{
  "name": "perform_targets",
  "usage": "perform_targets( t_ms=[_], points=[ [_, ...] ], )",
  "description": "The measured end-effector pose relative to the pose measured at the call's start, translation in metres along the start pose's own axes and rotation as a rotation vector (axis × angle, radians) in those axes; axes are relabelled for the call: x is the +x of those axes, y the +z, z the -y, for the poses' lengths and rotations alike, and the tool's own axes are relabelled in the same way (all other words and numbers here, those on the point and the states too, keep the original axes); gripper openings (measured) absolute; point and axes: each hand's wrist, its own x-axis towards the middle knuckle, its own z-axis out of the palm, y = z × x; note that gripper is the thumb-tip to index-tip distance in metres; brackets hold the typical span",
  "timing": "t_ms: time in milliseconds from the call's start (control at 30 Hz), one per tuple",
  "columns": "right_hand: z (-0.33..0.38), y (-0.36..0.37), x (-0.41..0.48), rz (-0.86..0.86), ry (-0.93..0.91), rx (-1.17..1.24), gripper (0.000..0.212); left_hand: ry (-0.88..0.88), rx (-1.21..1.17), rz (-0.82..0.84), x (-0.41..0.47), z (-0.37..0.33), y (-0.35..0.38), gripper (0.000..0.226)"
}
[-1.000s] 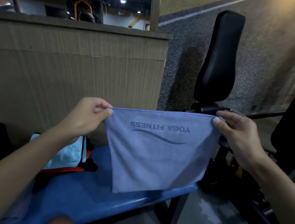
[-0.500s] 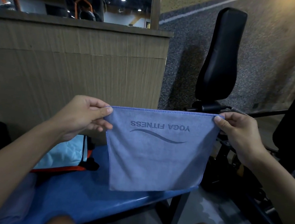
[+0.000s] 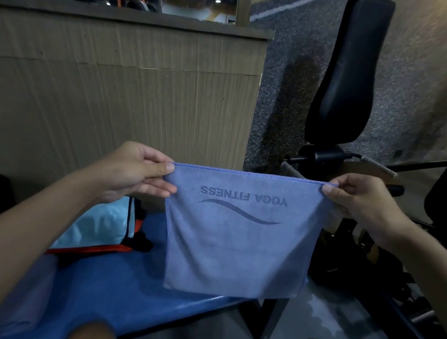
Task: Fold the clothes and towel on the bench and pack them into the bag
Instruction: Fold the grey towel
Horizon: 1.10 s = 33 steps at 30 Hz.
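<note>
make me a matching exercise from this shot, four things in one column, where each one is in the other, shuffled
1. grey-blue towel printed YOGA FITNESS
2. light blue bag with orange trim
3. blue padded bench
4. black padded backrest

a. stands upright beyond the towel, to the right
b. hangs in the air, pinched at its top corners by the left hand and right hand
c. carries the bag
d. lies on the bench, at the left

Pairs: 1-b, 2-d, 3-c, 4-a
</note>
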Motion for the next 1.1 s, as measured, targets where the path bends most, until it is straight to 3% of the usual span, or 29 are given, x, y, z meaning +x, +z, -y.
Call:
perform_targets(
  t_ms=[233, 467, 567, 833, 967, 1100],
  points=[
    [-0.021, 0.03, 0.051, -0.029, 0.07, 0.077, 0.012, 0.029, -0.03, -0.023, 0.062, 0.012, -0.002, 0.013],
    [-0.031, 0.038, 0.068, 0.004, -0.022, 0.112, 0.012, 0.167, 0.007, 0.01, 0.075, 0.021, -0.014, 0.01],
    [-0.057, 0.039, 0.043, 0.107, -0.023, 0.035, 0.011, 0.127, 0.051, 0.066, 0.06, 0.057, -0.012, 0.022],
    [-0.149, 0.049, -0.044, 0.427, 0.211, -0.122, 0.009, -0.168, 0.228, 0.201, 0.001, 0.19, 0.002, 0.01],
    [-0.159, 0.049, -0.054, 0.412, 0.245, -0.08, 0.007, -0.201, 0.277, 0.239, -0.004, 0.2, -0.001, 0.007],
    [-0.168, 0.059, -0.041, 0.284, 0.27, -0.036, 0.008, -0.116, 0.334, 0.125, 0.022, 0.194, 0.001, 0.006]
  ],
)
